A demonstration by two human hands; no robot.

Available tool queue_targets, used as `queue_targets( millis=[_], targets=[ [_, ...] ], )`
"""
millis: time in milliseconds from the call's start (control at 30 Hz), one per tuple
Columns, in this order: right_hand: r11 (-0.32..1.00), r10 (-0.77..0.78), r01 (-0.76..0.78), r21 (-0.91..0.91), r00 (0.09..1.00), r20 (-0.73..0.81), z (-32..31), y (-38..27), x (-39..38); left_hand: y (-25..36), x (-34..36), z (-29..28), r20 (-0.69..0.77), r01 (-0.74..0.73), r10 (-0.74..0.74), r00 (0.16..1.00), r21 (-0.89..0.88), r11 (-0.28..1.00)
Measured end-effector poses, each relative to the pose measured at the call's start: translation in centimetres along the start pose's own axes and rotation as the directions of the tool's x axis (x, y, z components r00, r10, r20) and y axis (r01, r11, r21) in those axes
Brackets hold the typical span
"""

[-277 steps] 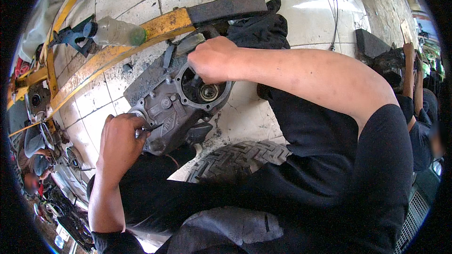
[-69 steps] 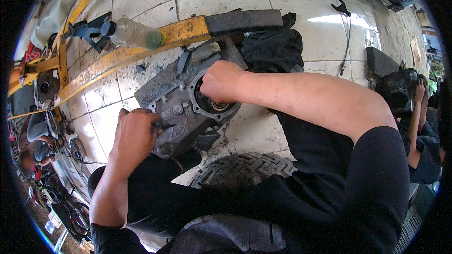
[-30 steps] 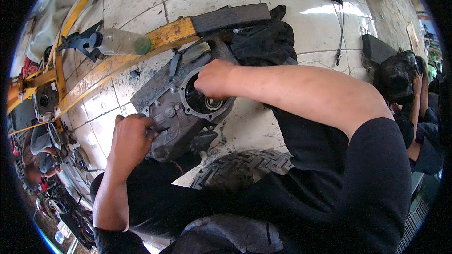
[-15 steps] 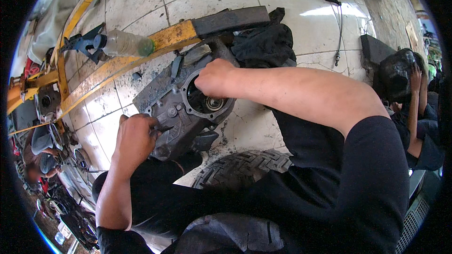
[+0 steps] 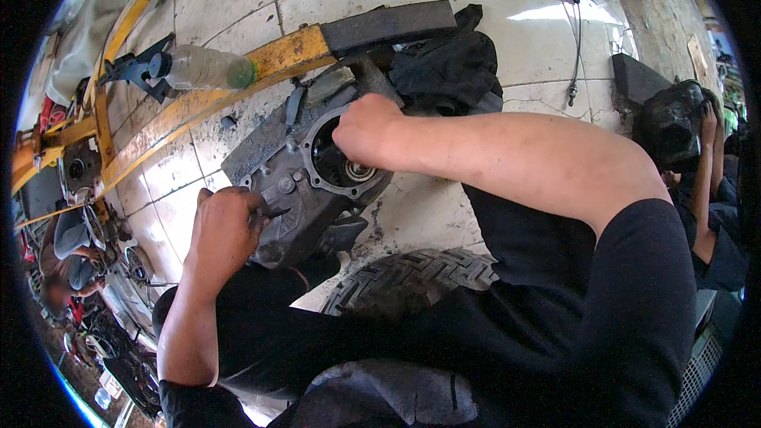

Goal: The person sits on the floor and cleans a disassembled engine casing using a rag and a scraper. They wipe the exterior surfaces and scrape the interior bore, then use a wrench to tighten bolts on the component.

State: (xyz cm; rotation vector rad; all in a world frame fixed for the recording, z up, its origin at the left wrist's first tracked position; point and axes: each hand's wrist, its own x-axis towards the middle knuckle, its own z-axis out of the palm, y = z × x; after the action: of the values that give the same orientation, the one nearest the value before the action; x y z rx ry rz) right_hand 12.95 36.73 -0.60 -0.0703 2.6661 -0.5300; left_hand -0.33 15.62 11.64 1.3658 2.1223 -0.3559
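A dark grey cast-metal gear housing [image 5: 285, 226] lies in front of me, with a round flanged opening ringed by bolt holes. My right hand [image 5: 369, 131] reaches over this opening, fingers curled down into it, so their tips and whatever they hold are hidden. Just below that hand, a shiny ring-shaped bearing [image 5: 361, 171] shows inside the opening. At the housing's left end, my left hand [image 5: 230, 226] is closed on its edge, fingers bent over the metal.
Behind the housing runs a yellow metal frame [image 5: 285, 58], with a clear plastic bottle [image 5: 202, 69] lying against it. Black cloth [image 5: 448, 71] sits beyond my right hand. A treaded tyre [image 5: 412, 276] is near my legs. A forked rod [image 5: 576, 47] lies on the tiles; another person's hands [image 5: 708, 123] hold a black part at right.
The view has shifted slightly. My right hand stays at the round opening, tilted a little differently, and the bearing beneath it is more covered. My left hand keeps its place on the housing.
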Motion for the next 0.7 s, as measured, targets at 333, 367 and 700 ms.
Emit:
queue_targets(
  millis=[333,367,700],
  targets=[
    [0.995,-0.104,0.103,0.015,0.987,0.125,1.0,0.1,0.6,-0.2,-0.1,-0.3,0.018,0.028,-0.027,0.999,-0.047,0.999],
    [0.994,-0.111,0.111,0.012,0.98,0.166,0.8,0.0,0.3,-0.3,-0.1,-0.3,-0.004,0.021,-0.021,1.0,-0.044,0.999],
    [1.0,0.012,-0.014,-0.025,0.996,-0.09,1.0,-0.3,0.7,-0.8,-0.6,-0.4,-0.029,0.021,-0.022,0.999,-0.059,0.998]
  ],
)
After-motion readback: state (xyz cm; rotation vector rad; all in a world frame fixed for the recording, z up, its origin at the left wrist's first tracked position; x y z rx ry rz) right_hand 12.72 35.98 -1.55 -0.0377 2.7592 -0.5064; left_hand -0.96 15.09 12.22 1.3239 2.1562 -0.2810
